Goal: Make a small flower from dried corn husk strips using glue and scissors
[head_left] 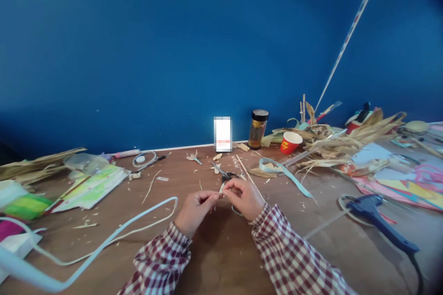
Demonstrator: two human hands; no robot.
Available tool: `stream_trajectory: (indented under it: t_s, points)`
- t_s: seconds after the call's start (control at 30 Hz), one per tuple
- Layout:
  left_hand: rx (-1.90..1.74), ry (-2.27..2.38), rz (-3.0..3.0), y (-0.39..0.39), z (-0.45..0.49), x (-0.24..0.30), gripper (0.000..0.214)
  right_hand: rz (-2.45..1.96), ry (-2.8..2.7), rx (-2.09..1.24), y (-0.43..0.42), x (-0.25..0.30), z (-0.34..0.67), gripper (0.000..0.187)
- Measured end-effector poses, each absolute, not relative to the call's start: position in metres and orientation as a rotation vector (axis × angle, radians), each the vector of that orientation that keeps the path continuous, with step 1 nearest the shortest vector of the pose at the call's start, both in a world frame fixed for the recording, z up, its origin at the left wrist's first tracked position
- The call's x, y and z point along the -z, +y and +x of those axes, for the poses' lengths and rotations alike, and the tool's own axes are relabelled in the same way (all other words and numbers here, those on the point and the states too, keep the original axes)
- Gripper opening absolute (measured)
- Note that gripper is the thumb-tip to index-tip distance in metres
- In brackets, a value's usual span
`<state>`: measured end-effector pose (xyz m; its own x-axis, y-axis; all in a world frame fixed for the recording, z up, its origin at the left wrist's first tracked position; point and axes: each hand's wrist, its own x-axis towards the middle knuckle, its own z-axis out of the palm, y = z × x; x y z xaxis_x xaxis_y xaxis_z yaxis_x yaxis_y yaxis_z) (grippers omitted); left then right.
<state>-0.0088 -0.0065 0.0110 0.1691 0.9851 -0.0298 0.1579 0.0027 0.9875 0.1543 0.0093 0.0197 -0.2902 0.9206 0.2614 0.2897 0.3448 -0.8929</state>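
Note:
Above the middle of the brown table, my left hand [196,208] and my right hand [246,199] meet fingertip to fingertip. Both are closed in a pinch on a small pale strip [222,188], which looks like corn husk; the fingers hide most of it. Just beyond the right hand lies a pair of scissors [227,176] with dark handles, partly covered by that hand. Small husk scraps [217,156] are scattered around the scissors. Farther right, a blue glue gun [378,221] lies on its side with a clear glue stick [327,224] at its back.
A dark-lidded jar [258,130] and a red paper cup [290,143] stand near the blue wall. Dried corn husks [349,140] and coloured paper [398,191] crowd the right. A white cable [117,235] crosses the left front; a green-white sheet [93,189] lies behind it.

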Motion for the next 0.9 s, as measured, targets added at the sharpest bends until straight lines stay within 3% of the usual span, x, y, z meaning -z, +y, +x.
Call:
stream_trajectory:
  t_s: [0.33,0.9]
  points:
    - [-1.103,0.941,0.69,-0.0111,-0.0032,-0.0174,0.015,-1.001,-1.687,-1.087,0.0109,-0.0221,0.1552,0.01]
    - [-1.11,0.757,0.482,-0.0105,-0.0023,-0.0127,0.011,-1.017,-1.611,-1.155,0.0112,-0.0213,0.1524,0.012]
